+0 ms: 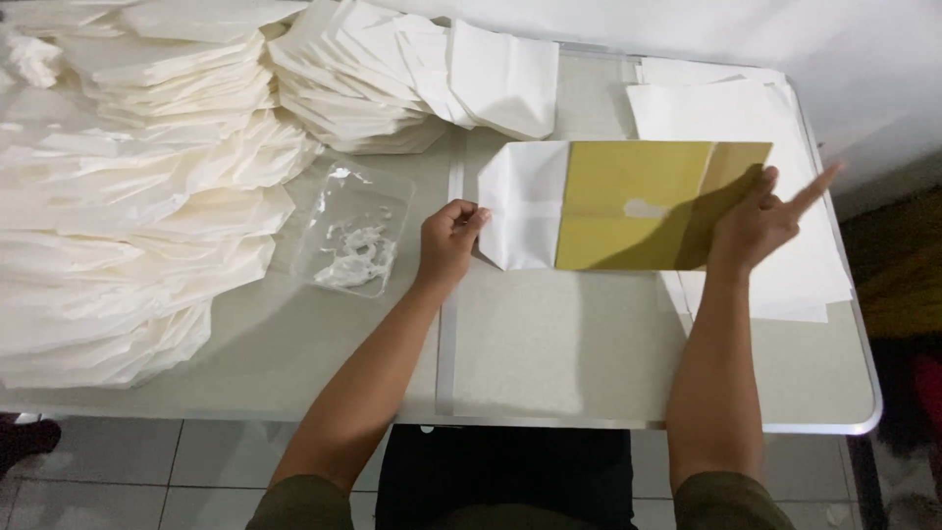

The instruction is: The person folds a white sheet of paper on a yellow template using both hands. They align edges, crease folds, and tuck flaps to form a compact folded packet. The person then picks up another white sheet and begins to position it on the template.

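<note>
On the worktop, between the two hands, lies a paper bag, flat, its long side running left to right. Its main panel is yellow-gold and its left end is white, folded into a point. A small pale smear sits near the middle of the yellow part; what it is cannot be made out.

The left hand is at the bag's white left end, its fingers curled and pinching the folded tip. The right hand rests on the bag's right end, fingers spread, the index finger stretched out past the bag's edge to the right. Its palm hides the bag's near right corner.

Under the right end of the bag lie white sheets, partly covered by bag and hand. Left of the left hand, near but apart, is a clear plastic tray with white scraps in it; their kind is hard to tell. Far and left, stacks of white folded bags fill the worktop and run out of the picture at the top and left edges.
</note>
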